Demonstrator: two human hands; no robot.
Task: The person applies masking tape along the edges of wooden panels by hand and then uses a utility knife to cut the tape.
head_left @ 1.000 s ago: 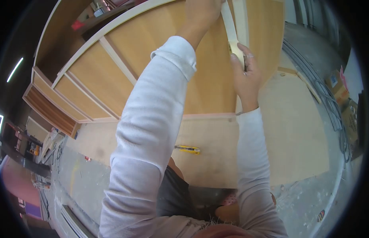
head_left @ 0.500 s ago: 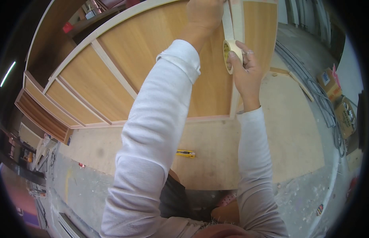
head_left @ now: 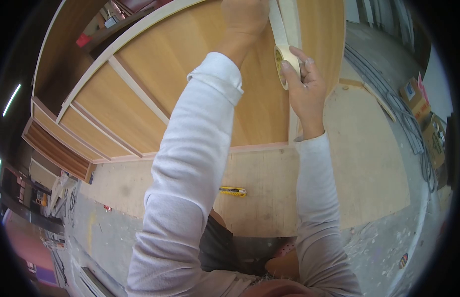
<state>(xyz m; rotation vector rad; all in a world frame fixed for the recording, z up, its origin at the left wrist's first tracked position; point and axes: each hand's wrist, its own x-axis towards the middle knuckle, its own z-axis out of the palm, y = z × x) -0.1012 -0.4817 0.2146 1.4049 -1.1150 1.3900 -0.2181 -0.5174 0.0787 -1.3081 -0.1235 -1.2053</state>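
My right hand [head_left: 307, 89] grips a roll of cream masking tape [head_left: 282, 67], thumb on its near side and fingers behind. From the roll a tape strip [head_left: 278, 24] stretches upward along a pale upright of the wooden panel [head_left: 250, 116]. My left hand [head_left: 246, 17] is closed at the top edge beside that strip and seems to pinch it; its fingertips are cut off or hidden. A yellow box cutter [head_left: 233, 191] lies on the plywood sheet [head_left: 262, 213] below the panel, partly behind my left sleeve.
Pale battens [head_left: 137, 89] divide the panel on the left. Grey cables [head_left: 410, 123] and cardboard boxes [head_left: 432, 141] are on the right. A wood strip [head_left: 380, 101] lies along the plywood's edge. Concrete floor [head_left: 116, 237] surrounds the sheet.
My left hand has shifted left and slightly up, and the tape strip's upper part has moved left with it. The roll in my right hand has moved slightly up and left. The view has shifted a little.
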